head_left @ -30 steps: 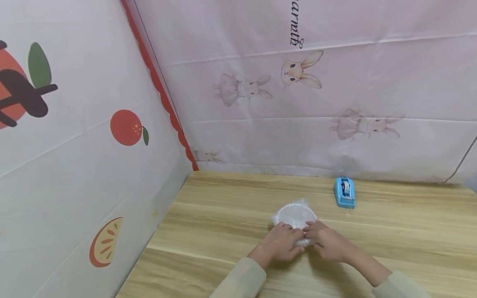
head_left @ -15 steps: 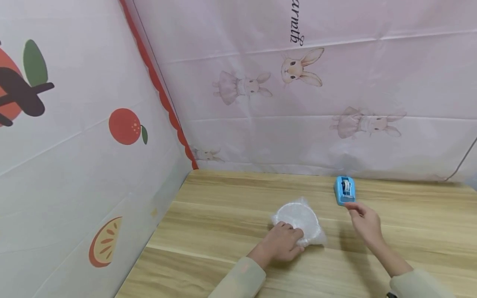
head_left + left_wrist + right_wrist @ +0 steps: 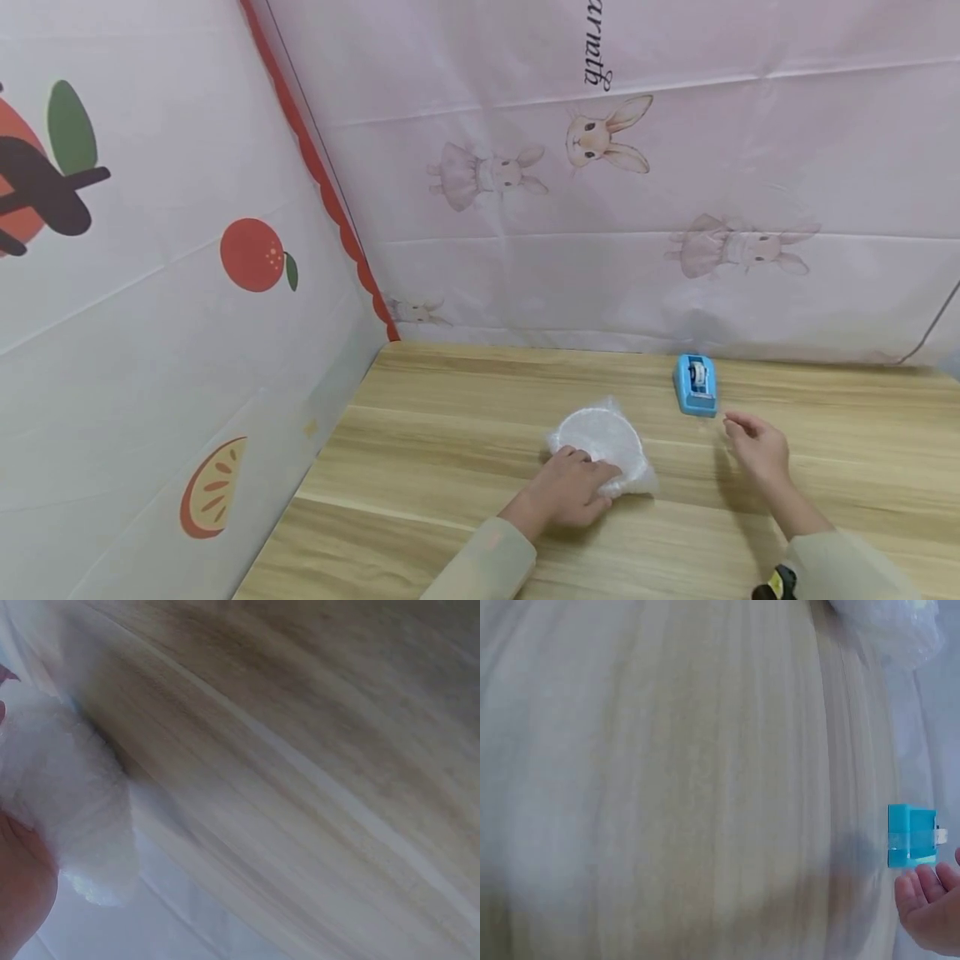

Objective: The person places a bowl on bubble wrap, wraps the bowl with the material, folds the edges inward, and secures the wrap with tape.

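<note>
A round thing wrapped in bubble wrap (image 3: 600, 433) lies on the wooden table. My left hand (image 3: 562, 492) holds its near left side, fingers over the top and thumb low at the near edge. In the left wrist view, the puffy bubble wrap (image 3: 67, 780) sits between thumb and fingers. A blue tape dispenser (image 3: 696, 385) stands farther back, to the right. Just right of its front end is my right hand (image 3: 759, 450), fingers drawn together. In the right wrist view, its fingertips are beside the dispenser (image 3: 911, 838); I cannot tell whether they pinch any tape.
The wood-grain table (image 3: 450, 392) meets a pink rabbit-print cloth (image 3: 525, 283) at the back. On the left hangs a white cloth with fruit prints (image 3: 300, 375). A black and yellow object (image 3: 778, 583) shows by the right sleeve.
My right hand has left the bubble wrap, reached the front of the tape dispenser, then shifted slightly right of it. My left hand has stayed on the wrap, its index finger now straighter.
</note>
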{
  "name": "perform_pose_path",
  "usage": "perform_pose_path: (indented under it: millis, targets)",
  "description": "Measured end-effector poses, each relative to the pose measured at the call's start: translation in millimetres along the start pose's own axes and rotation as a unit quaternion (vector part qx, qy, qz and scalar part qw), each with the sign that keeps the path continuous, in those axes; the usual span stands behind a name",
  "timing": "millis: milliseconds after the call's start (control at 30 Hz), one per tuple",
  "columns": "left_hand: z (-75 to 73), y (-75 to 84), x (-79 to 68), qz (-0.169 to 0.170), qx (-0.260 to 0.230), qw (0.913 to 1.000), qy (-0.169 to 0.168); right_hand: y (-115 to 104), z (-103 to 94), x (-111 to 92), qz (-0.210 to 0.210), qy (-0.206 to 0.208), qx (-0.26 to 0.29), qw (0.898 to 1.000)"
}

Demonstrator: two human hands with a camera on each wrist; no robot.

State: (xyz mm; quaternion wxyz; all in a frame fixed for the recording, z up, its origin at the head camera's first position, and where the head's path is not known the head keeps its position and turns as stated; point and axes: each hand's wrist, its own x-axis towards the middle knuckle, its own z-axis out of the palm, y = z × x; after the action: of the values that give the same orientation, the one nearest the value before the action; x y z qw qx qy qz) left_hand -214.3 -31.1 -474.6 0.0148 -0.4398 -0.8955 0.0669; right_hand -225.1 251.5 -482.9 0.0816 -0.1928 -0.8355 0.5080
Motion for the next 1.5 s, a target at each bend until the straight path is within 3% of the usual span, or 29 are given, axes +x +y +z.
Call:
perform_pose_path:
  millis: [300,700,1133,1333,1500]
  targets:
    - [0.1,2.3,-0.2,-0.013,-0.022,0.9996,-0.012,9.9,10.5,15.2,0.082,-0.065,0.068,0.992]
    - [0.8,1.9,2.8,-0.012,-0.007,0.9999,-0.004,4.8,14.5,24.3,0.113,-0.091,0.150,0.978]
    - [-1.4,2.5,3.3,-0.015,-0.010,0.9998,-0.004,-6.5,12.2,27.1,0.113,-0.065,0.101,0.986]
    - [-3.1,2.4,3.1,-0.013,0.001,0.9999,0.001,-3.9,9.8,26.3,0.098,-0.051,0.107,0.988]
    - [-5.7,2.4,2.8,-0.012,0.000,0.9999,0.005,-4.9,9.8,28.4,0.078,-0.049,0.070,0.993]
